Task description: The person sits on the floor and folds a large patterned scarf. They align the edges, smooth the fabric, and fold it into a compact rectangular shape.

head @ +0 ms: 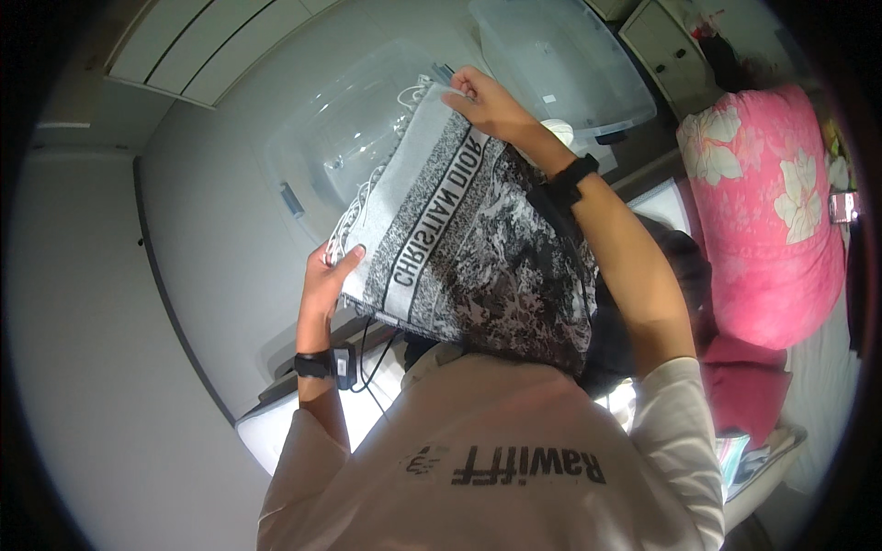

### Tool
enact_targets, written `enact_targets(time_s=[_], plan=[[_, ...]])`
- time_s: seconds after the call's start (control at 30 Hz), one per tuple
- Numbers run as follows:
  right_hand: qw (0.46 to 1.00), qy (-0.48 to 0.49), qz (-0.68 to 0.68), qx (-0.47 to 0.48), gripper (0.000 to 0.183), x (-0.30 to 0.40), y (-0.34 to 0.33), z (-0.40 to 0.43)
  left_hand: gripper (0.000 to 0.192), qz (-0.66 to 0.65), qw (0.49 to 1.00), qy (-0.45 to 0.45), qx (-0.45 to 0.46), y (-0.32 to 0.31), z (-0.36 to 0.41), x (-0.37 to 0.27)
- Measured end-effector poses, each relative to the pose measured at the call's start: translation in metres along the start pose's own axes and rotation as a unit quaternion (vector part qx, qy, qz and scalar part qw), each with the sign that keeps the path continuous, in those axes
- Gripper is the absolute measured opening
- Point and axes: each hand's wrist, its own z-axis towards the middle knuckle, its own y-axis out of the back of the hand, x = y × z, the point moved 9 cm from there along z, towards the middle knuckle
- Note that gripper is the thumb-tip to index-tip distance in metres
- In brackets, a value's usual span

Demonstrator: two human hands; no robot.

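A black, grey and white patterned woven scarf or shawl [475,241] with white fringe and large lettering spreads between my hands, its lower part against my body. My left hand [327,275] grips its fringed edge at the lower left, thumb on top. At the upper corner of the same edge, my right hand [482,103] pinches the fabric between thumb and curled fingers. Both wrists carry black straps with small devices. Behind the fringe stands a clear plastic storage box [303,138], partly hidden by the fabric.
A second clear plastic box [572,69] stands beyond my right hand. On the right lies a pink floral bedding roll [765,213] above a dark red cushion [747,392]. White cabinets [200,41] are at the upper left. A black cable hangs near my left wrist.
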Motion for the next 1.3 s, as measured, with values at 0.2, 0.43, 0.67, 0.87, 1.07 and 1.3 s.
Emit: enact_targets(time_s=[0.2, 0.43, 0.67, 0.87, 1.07, 1.3], plan=[[0.968, -0.193, -0.068, 0.144, 0.032, -0.077, -0.002, -0.036, 0.021, 0.006, 0.979, 0.180, 0.101, 0.004, 0.027, 0.075], [0.913, -0.302, -0.165, 0.217, 0.041, -0.136, 0.107, -0.164, 0.036, -0.125, 0.965, 0.229, -0.038, 0.022, 0.013, 0.146], [0.949, -0.284, 0.019, 0.139, 0.019, -0.113, 0.140, -0.197, 0.035, -0.262, 0.929, 0.237, 0.111, 0.008, 0.027, 0.146], [0.895, -0.354, 0.256, -0.093, 0.021, -0.130, 0.188, -0.216, 0.034, -0.236, 0.945, 0.215, 0.069, 0.027, 0.028, 0.136], [0.950, -0.312, 0.020, -0.005, 0.030, -0.127, 0.191, -0.224, 0.035, -0.129, 0.969, 0.206, 0.047, 0.022, 0.012, 0.102], [0.890, -0.448, 0.061, -0.056, 0.047, -0.064, 0.160, -0.311, 0.042, -0.029, 0.973, 0.214, 0.077, 0.017, 0.020, 0.077]])
